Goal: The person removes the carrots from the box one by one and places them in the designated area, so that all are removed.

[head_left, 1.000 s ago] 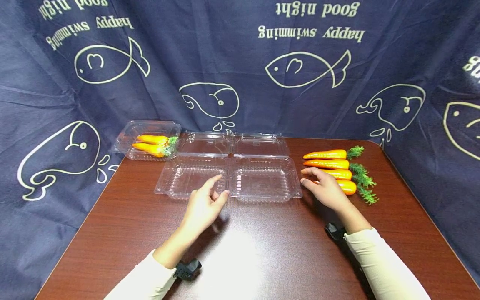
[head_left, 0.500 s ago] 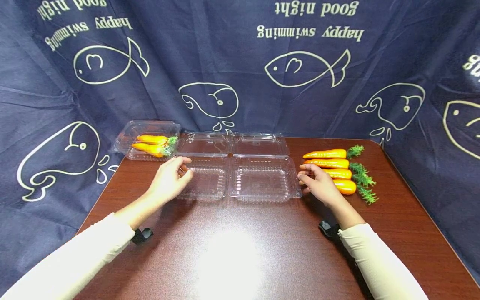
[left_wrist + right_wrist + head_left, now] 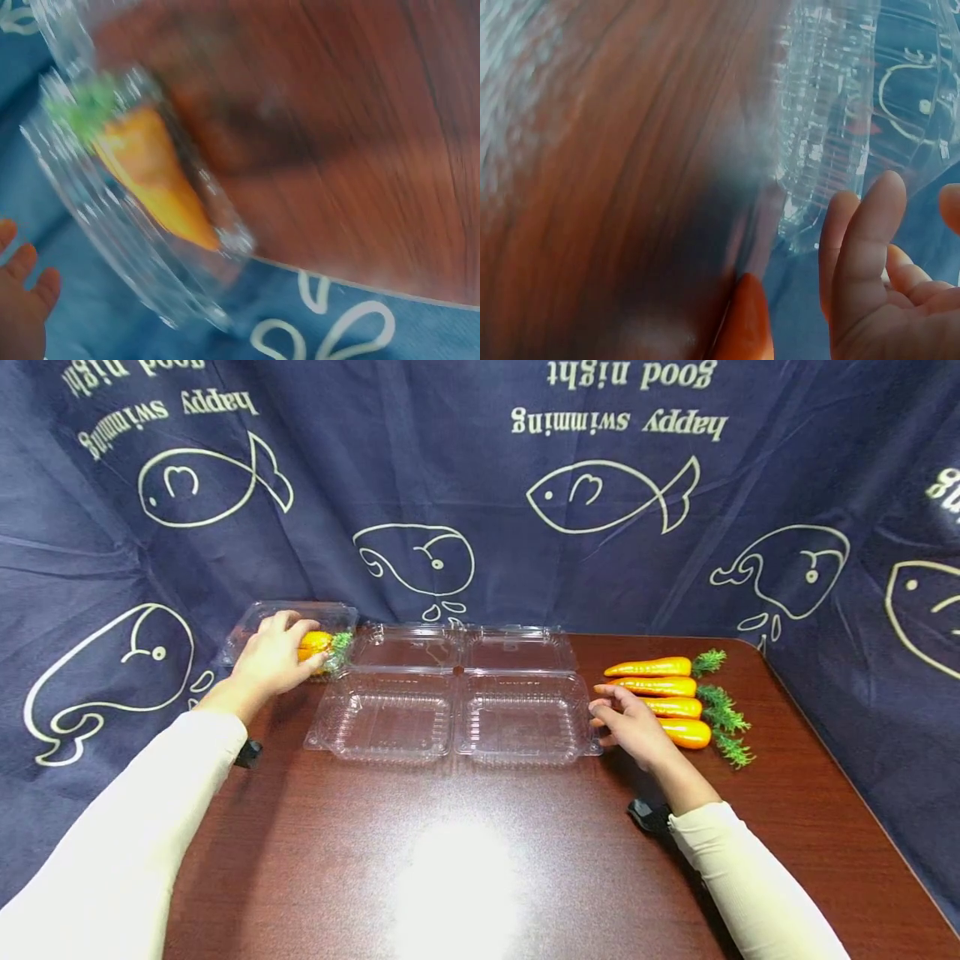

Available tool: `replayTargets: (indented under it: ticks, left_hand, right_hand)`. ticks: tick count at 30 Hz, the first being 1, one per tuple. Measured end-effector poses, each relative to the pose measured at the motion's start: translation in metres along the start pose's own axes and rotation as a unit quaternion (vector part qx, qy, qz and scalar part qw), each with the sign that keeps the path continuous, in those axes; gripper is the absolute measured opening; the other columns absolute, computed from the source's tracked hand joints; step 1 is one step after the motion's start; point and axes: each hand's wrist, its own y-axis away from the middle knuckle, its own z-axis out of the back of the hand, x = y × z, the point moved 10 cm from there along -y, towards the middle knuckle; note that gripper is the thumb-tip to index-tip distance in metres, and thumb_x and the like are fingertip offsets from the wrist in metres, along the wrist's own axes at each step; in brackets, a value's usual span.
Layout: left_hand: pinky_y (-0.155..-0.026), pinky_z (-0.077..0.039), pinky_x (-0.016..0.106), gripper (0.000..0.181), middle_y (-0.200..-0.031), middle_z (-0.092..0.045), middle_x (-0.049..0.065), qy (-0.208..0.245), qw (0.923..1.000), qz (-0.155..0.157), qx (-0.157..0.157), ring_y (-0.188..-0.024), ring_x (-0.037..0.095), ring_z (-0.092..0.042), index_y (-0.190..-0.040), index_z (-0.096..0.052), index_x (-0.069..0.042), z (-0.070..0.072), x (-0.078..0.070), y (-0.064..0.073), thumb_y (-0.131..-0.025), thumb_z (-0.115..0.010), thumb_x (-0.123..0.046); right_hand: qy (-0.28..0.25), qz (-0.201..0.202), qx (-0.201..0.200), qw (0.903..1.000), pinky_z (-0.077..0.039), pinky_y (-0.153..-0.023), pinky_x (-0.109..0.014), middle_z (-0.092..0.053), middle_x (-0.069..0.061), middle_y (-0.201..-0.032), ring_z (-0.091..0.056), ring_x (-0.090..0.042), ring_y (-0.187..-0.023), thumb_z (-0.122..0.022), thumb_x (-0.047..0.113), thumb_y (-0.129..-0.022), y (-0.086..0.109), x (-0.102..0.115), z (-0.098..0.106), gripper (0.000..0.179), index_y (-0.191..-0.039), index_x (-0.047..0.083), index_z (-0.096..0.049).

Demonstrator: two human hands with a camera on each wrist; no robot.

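Near the empty, loose-fingered hands (image 3: 272, 653) (image 3: 633, 727), boxed carrots (image 3: 313, 644) left, four loose carrots (image 3: 678, 707) right

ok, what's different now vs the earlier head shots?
Left hand went left and farther from the body, from over the left middle container to over the far-left container. Right hand shifted slightly left. Nothing visibly gripped or released. Unchanged: four carrots lying at right, left middle container in place.
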Motion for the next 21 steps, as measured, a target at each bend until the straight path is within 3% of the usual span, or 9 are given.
replayTargets:
  ticks: [4,9,14,21]
  left_hand:
    - [-0.097,-0.034,0.068,0.06,-0.139,-0.038,0.031,-0.007,0.9988,0.03,0.039,-0.125,0.054,-0.036,-0.138,-0.048,-0.003,-0.009,0.026,-0.005,-0.091,-0.064,-0.035]
    - [-0.104,-0.025,0.071,0.071,-0.147,-0.026,0.036,0.004,0.9946,0.068,0.078,-0.133,0.058,-0.025,-0.148,-0.036,-0.002,-0.021,0.047,0.001,-0.093,-0.059,-0.041]
    - [-0.109,-0.021,0.069,0.073,-0.149,-0.021,0.04,-0.005,0.9908,0.068,0.117,-0.136,0.06,-0.02,-0.149,-0.032,0.001,-0.034,0.049,0.008,-0.096,-0.056,-0.042]
    - [-0.106,-0.021,0.071,0.071,-0.148,-0.023,0.039,-0.016,0.9892,0.069,0.128,-0.135,0.059,-0.021,-0.148,-0.032,0.0,-0.038,0.048,0.008,-0.097,-0.055,-0.043]
  right_hand:
    - [-0.003,-0.002,0.004,1.0,-0.055,-0.063,-0.028,-0.048,-0.031,-0.13,-0.06,-0.018,-0.094,-0.05,0.014,-0.102,-0.002,-0.001,-0.001,0.052,-0.146,-0.007,-0.033]
    - [-0.011,0.001,0.002,0.9999,-0.054,-0.061,-0.027,-0.049,-0.031,-0.128,-0.06,-0.016,-0.091,-0.05,0.013,-0.101,-0.003,0.002,-0.002,0.051,-0.145,-0.008,-0.032]
    - [-0.013,0.0,0.004,0.9999,-0.054,-0.06,-0.027,-0.048,-0.031,-0.128,-0.061,-0.016,-0.09,-0.05,0.01,-0.101,-0.003,0.0,-0.003,0.051,-0.145,-0.008,-0.031]
    - [-0.021,-0.002,-0.006,0.9998,-0.053,-0.057,-0.026,-0.05,-0.03,-0.124,-0.061,-0.016,-0.083,-0.05,0.009,-0.101,-0.006,-0.007,-0.003,0.047,-0.142,-0.008,-0.035]
